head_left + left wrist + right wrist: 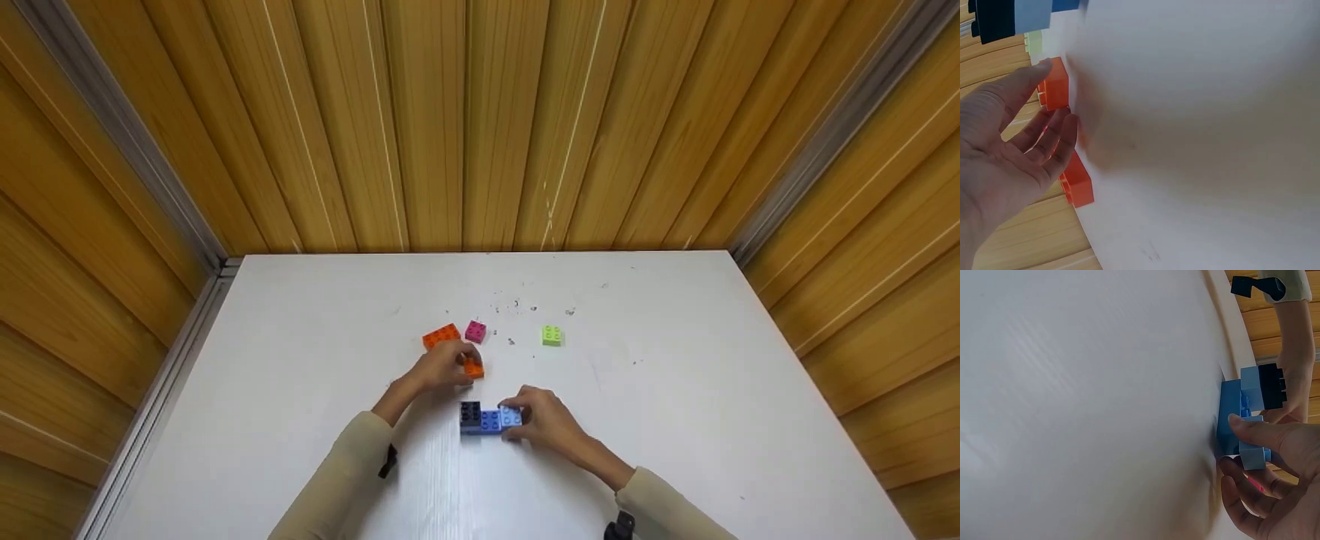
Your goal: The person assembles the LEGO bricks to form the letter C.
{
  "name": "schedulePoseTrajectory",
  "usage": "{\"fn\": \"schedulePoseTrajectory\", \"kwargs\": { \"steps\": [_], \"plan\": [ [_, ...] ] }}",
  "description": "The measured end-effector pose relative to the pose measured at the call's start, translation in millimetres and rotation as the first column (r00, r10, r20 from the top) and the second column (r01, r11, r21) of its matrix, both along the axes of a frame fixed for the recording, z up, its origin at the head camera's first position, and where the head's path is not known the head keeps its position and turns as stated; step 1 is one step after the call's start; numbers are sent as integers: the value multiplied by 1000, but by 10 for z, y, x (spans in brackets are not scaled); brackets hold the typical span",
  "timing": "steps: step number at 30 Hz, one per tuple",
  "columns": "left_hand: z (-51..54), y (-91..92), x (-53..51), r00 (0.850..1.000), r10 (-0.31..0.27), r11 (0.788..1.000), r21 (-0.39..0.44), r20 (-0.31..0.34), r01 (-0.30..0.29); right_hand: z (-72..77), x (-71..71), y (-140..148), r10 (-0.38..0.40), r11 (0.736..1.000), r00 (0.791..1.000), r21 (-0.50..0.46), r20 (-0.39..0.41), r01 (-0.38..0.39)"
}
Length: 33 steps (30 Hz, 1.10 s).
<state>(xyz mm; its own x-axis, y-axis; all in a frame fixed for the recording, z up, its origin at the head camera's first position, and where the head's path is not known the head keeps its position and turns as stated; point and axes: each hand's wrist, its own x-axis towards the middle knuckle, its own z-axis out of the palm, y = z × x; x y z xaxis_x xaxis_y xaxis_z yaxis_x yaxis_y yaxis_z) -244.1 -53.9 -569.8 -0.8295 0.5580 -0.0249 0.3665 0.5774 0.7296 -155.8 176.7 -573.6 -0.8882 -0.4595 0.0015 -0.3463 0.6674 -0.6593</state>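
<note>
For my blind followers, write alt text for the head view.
A person's right grip pinches a light-blue brick on a blue-and-black build; the left grip holds an orange brick. Beyond lie a longer orange brick, a pink brick and a lime brick on a white table.

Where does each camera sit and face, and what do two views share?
Head: worn there, facing forward and down at the table; left hand, right hand, sleeves show.
Left wrist: worn there, facing an orange brick; left hand shows.
Right wrist: worn there, facing the brick stack; right hand and left arm show.
Both wrist views share the stack.
</note>
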Motion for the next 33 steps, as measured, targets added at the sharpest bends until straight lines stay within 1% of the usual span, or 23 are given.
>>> {"fn": "schedulePoseTrajectory", "kwargs": {
  "steps": [3,7,12,15,17,20,23,28,33],
  "plan": [
    [-21,-109,48,1000,21,1000,6,-10,-21,-2,1,-9,8,1000,1000,-3,7,-8],
    [-47,-202,104,998,57,998,27,-18,-56,34,-21,17,24,1000,1000,-7,3,-24],
    [-65,-338,228,995,94,995,31,-16,-94,33,-36,11,12,1000,1000,-27,16,-11],
    [-66,-431,308,996,91,994,58,-15,-90,7,-21,7,-2,999,1000,-35,22,3],
    [-57,-483,358,997,77,993,96,-16,-75,-5,-4,10,-9,1000,1000,-30,27,10],
    [-23,-548,408,998,47,986,164,-43,-39,-10,3,10,-14,1000,1000,-19,27,15],
    [28,-596,452,998,34,979,203,-59,-22,-15,8,6,-8,1000,1000,-15,9,8],
    [124,-611,525,999,38,974,225,-27,-31,-21,10,17,-10,1000,1000,-17,-11,10],
    [195,-584,609,999,30,973,227,-15,-26,-27,2,16,-13,1000,1000,-27,16,13]
  ]
}}
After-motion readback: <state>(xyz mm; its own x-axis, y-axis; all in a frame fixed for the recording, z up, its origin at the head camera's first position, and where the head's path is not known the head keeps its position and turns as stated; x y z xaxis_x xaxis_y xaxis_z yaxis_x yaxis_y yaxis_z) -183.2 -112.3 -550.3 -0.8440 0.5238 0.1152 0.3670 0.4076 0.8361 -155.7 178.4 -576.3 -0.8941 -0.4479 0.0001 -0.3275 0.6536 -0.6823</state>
